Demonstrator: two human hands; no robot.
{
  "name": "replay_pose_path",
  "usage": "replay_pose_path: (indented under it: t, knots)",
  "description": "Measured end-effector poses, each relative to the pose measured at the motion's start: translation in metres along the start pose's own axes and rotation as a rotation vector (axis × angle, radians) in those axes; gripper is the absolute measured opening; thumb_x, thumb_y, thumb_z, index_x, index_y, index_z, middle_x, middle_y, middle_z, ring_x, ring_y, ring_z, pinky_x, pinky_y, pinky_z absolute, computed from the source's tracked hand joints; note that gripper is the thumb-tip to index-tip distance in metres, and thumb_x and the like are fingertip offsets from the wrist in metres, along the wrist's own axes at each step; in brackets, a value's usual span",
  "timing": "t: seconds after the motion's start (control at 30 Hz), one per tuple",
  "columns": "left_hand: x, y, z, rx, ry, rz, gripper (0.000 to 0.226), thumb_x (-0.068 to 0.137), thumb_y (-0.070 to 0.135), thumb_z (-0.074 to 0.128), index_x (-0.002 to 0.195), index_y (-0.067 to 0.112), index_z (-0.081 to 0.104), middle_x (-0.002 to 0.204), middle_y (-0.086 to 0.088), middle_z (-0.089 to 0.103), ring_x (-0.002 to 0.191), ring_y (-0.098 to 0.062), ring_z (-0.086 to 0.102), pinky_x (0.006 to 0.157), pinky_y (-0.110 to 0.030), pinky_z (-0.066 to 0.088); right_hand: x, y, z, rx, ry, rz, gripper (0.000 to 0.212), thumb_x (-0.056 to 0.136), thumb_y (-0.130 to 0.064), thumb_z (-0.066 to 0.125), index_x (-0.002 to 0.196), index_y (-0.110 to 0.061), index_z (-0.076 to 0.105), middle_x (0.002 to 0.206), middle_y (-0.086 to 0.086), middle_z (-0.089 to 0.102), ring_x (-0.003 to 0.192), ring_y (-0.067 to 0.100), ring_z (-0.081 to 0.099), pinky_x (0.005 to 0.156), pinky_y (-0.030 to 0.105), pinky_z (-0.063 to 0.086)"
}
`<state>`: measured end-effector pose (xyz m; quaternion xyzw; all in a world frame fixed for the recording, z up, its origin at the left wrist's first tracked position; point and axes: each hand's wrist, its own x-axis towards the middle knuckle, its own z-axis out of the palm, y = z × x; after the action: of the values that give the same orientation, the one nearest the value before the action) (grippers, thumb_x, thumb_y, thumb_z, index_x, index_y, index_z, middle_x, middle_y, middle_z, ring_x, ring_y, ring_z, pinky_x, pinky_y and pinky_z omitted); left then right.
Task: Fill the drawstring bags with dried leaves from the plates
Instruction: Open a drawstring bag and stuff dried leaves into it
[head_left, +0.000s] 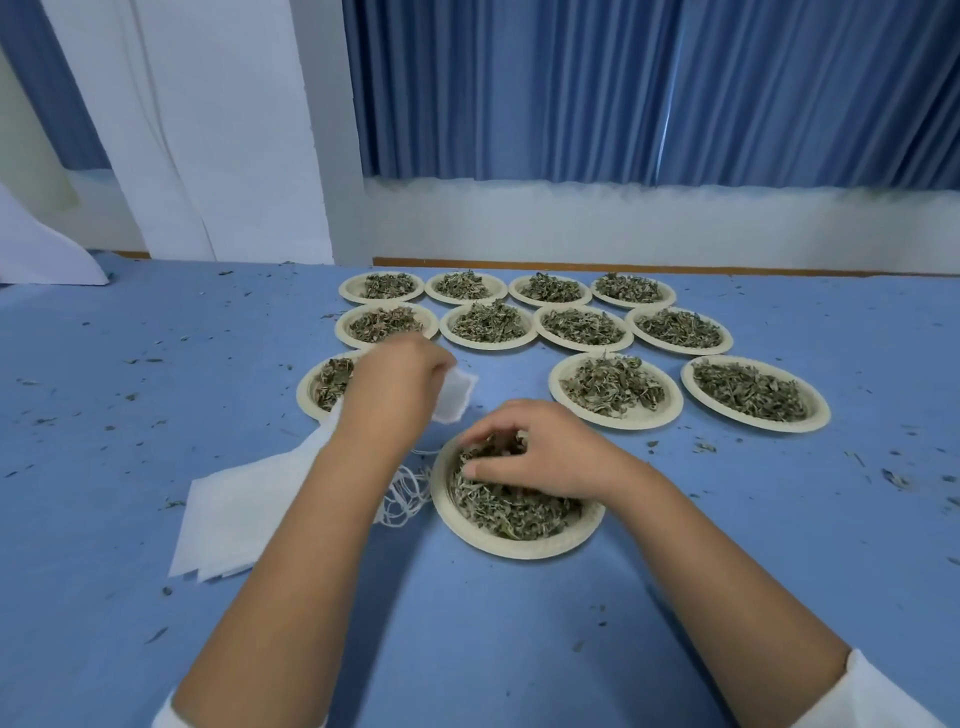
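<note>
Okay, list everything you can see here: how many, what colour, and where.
Paper plates: twelve, cream, eleven in three rows farther back, one nearest the person.
Dried leaves: a heap on every plate, grey-green.
Drawstring bag: one, white, held up left of centre.
Pile of bags: count unclear, white, flat, left of the nearest plate.
Drawstrings: a tangle, white, between the pile and the nearest plate.
Leaf crumbs: many, dark, scattered over the cover.
Table cover: one, blue, under everything.
Curtain: blue, behind the table.
Cloth: one, white, far left.
Left hand: one, grips the drawstring bag.
Right hand: one, fingers curled into the nearest plate's leaves.
</note>
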<state>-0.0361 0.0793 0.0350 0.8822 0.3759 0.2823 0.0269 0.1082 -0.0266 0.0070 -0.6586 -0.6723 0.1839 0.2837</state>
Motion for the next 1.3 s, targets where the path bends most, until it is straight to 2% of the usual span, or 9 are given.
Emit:
replay_pose_path:
  t: [0.13, 0.4, 0.47, 0.57, 0.7, 0.8, 0.97, 1.13, 1.3]
  knots:
    - [-0.014, -0.001, 0.026, -0.074, -0.206, -0.029, 0.026, 0.095, 0.013, 0.056, 0.114, 0.017, 0.073, 0.118, -0.006, 0.068, 0.106, -0.023, 0.061, 0.091, -0.029, 0.045, -0.004, 0.000, 0.006, -0.207, -0.126, -0.046, 0.045, 0.076, -0.042, 0.080, 0.119, -0.033, 0.068, 0.115, -0.007, 0.061, 0.109, 0.008, 0.052, 0.096, 0.025, 0.041]
    - [-0.019, -0.012, 0.034, -0.352, -0.096, -0.197, 0.023, 0.089, 0.015, 0.067, 0.110, 0.018, 0.074, 0.099, 0.009, 0.071, 0.077, 0.000, 0.059, 0.069, -0.012, 0.042, -0.004, 0.005, 0.014, -0.272, -0.088, -0.011, 0.032, 0.084, -0.023, 0.074, 0.115, -0.026, 0.070, 0.121, -0.010, 0.066, 0.111, 0.009, 0.056, 0.095, 0.027, 0.043]
    - [-0.019, -0.012, 0.035, -0.377, -0.091, -0.216, 0.020, 0.088, 0.015, 0.068, 0.106, 0.018, 0.075, 0.094, 0.012, 0.070, 0.073, 0.007, 0.057, 0.061, -0.003, 0.037, -0.004, 0.008, 0.012, -0.197, -0.047, 0.021, 0.030, 0.083, -0.026, 0.076, 0.112, -0.029, 0.071, 0.114, -0.013, 0.068, 0.104, 0.005, 0.057, 0.090, 0.022, 0.044]
    - [-0.019, -0.012, 0.037, -0.387, -0.096, -0.228, 0.020, 0.087, 0.015, 0.070, 0.106, 0.018, 0.075, 0.099, 0.010, 0.072, 0.072, 0.010, 0.055, 0.061, -0.002, 0.035, -0.004, 0.013, 0.003, -0.034, 0.062, 0.065, 0.031, 0.077, -0.028, 0.081, 0.104, -0.037, 0.070, 0.098, -0.019, 0.065, 0.092, -0.003, 0.058, 0.077, 0.009, 0.042]
    - [-0.019, -0.012, 0.038, -0.383, -0.099, -0.242, 0.017, 0.086, 0.016, 0.071, 0.102, 0.018, 0.074, 0.085, 0.016, 0.064, 0.071, 0.010, 0.054, 0.057, 0.001, 0.037, -0.005, 0.015, -0.007, 0.136, 0.193, 0.125, 0.028, 0.075, -0.025, 0.083, 0.098, -0.032, 0.069, 0.098, -0.016, 0.067, 0.093, -0.012, 0.059, 0.074, 0.008, 0.043]
    - [-0.020, -0.009, 0.039, -0.409, -0.089, -0.245, 0.010, 0.085, 0.019, 0.072, 0.094, 0.022, 0.075, 0.080, 0.020, 0.064, 0.073, 0.008, 0.057, 0.058, -0.003, 0.039, -0.004, 0.012, -0.010, 0.324, 0.309, 0.158, 0.027, 0.075, -0.026, 0.083, 0.098, -0.029, 0.071, 0.094, -0.016, 0.068, 0.073, -0.017, 0.059, 0.061, 0.005, 0.043]
    - [-0.022, -0.001, 0.041, -0.461, -0.073, -0.234, 0.006, 0.084, 0.022, 0.074, 0.086, 0.025, 0.078, 0.081, 0.020, 0.068, 0.071, 0.012, 0.058, 0.062, -0.002, 0.037, -0.001, 0.008, 0.000, 0.644, 0.418, 0.236, 0.027, 0.074, -0.027, 0.084, 0.094, -0.036, 0.068, 0.099, -0.011, 0.071, 0.090, 0.002, 0.065, 0.069, 0.021, 0.047]
    - [-0.024, 0.005, 0.037, -0.610, -0.050, -0.291, 0.010, 0.084, 0.016, 0.072, 0.081, 0.023, 0.079, 0.058, 0.020, 0.064, 0.050, 0.012, 0.054, 0.049, -0.004, 0.036, 0.001, 0.010, 0.008, 0.667, 0.401, 0.274, 0.031, 0.075, -0.020, 0.083, 0.100, -0.026, 0.066, 0.108, 0.002, 0.072, 0.103, 0.016, 0.066, 0.089, 0.032, 0.052]
    - [-0.027, 0.011, 0.030, -0.689, -0.020, -0.349, 0.027, 0.085, 0.011, 0.067, 0.068, 0.032, 0.072, 0.055, 0.020, 0.066, 0.048, 0.005, 0.057, 0.057, -0.019, 0.046, 0.001, 0.010, 0.011, 0.342, 0.428, 0.181, 0.028, 0.074, -0.019, 0.083, 0.088, -0.031, 0.063, 0.087, -0.016, 0.069, 0.087, -0.012, 0.061, 0.070, 0.002, 0.041]
